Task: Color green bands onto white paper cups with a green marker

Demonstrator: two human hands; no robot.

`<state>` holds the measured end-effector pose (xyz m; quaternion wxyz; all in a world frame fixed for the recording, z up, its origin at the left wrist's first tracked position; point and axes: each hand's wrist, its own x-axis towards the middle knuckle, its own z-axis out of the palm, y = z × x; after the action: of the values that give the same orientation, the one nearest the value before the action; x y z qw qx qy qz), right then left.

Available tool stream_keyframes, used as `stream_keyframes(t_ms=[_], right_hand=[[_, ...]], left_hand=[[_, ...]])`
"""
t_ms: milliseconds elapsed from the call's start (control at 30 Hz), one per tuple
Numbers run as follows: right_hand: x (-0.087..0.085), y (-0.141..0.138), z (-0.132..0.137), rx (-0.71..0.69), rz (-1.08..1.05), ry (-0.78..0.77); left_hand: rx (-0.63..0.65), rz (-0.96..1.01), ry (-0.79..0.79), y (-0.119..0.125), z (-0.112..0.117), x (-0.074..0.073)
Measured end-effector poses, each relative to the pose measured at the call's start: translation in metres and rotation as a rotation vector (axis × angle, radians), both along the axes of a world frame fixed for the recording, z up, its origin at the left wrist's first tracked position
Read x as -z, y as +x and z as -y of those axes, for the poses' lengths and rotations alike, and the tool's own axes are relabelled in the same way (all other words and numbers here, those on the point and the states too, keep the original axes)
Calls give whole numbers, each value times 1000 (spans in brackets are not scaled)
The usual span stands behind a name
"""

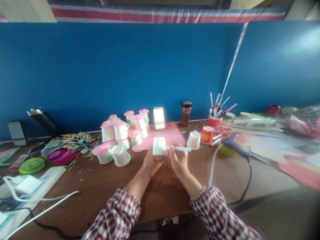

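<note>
My left hand (pixel 151 162) is closed around a small white paper cup (pixel 159 145) with a green band near its rim, held upside down above the brown table (pixel 160 193). My right hand (pixel 178 159) grips a white marker (pixel 178 148) with a green cap, its tip touching the cup's side. Both arms wear red-and-white checked sleeves. Just behind the cup lies a pink paper sheet (pixel 170 133).
A pile of upturned white cups with pink tops (pixel 120 135) stands to the left. One plain white cup (pixel 193 140), a red cup (pixel 207 134), a pen holder (pixel 215 120) and a brown jar (pixel 186 113) stand to the right. A glue gun (pixel 236 145) with its cord lies at right. Cables and tape rolls lie at left.
</note>
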<state>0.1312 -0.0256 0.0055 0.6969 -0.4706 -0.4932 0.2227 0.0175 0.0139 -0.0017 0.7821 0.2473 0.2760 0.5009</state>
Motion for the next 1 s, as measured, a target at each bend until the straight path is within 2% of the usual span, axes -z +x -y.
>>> stream_keyframes(t_ms=[167, 400, 600, 767, 1000], right_hand=[[1, 0, 0, -69, -19, -10], [0, 1, -1, -44, -40, 5], [-1, -1, 1, -100, -39, -28], [0, 0, -1, -70, -74, -4], [1, 0, 0, -74, 26, -31]], left_hand=[[-10, -5, 24, 1, 0, 0], [27, -6, 22, 0, 1, -1], [2, 2, 27, 0, -1, 2], [27, -10, 13, 0, -1, 1], [3, -1, 3, 1, -2, 2]])
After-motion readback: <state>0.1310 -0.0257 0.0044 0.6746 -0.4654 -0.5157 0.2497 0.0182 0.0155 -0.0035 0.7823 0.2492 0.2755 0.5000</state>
